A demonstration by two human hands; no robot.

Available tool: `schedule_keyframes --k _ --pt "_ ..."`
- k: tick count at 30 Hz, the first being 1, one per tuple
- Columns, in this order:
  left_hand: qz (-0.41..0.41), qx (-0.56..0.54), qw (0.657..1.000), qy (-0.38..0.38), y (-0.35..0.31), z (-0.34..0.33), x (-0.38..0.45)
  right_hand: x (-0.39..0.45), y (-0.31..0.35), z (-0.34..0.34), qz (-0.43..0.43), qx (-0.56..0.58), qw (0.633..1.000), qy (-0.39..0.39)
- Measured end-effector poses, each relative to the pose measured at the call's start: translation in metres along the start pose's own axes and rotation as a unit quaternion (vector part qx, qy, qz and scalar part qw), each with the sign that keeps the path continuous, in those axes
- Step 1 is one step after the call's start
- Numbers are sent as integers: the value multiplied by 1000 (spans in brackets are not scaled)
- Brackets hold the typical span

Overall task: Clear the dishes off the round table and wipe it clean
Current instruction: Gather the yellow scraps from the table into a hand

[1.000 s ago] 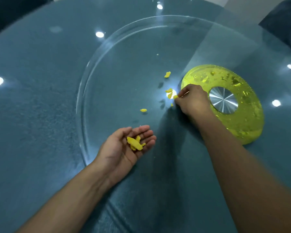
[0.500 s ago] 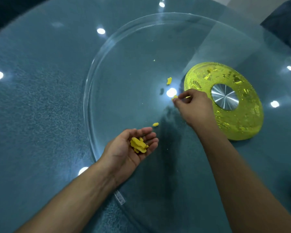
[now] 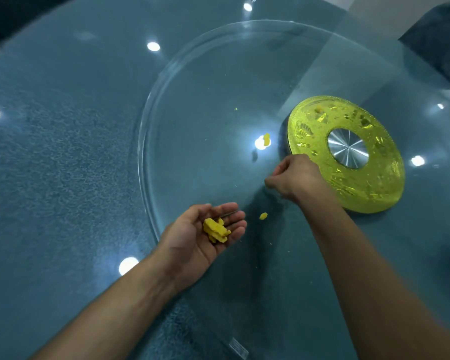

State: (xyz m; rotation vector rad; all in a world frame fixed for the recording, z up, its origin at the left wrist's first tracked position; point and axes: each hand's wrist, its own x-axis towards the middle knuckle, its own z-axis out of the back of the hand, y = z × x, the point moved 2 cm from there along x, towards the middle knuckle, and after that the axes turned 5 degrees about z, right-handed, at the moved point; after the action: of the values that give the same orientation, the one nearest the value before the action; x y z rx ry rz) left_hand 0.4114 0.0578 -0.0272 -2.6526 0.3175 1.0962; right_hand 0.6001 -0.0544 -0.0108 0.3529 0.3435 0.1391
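My left hand lies palm up over the near edge of the clear glass turntable, its fingers relaxed, carrying a small heap of yellow food scraps. Further right and a little beyond it, my right hand hovers with fingers curled and fingertips pinched together, and the scrap it pinches is hidden. Two yellow scraps lie on the glass: one scrap by a light reflection, another scrap just right of my left fingertips. Tiny crumbs dot the glass.
The round blue-green glass table fills the view. A yellow-green disc with a metal hub sits under the turntable at the right, behind my right hand. Dark chairs stand beyond the far edge.
My right hand pinched a yellow scrap off the glass near the yellow disc and has drawn back toward my left palm. The left hand stays palm up with its heap.
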Motion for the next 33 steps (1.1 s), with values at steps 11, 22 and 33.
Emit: schedule_keyframes --k 11,22,33 --pt "-24 4 999 -27 6 -10 4 -72 36 10 207 169 953 141" --pt "-5 35 999 -26 19 -3 1 -7 7 -23 218 -113 963 -109" --pt "-3 50 998 -36 44 -3 -1 -113 -15 1 195 267 938 106"
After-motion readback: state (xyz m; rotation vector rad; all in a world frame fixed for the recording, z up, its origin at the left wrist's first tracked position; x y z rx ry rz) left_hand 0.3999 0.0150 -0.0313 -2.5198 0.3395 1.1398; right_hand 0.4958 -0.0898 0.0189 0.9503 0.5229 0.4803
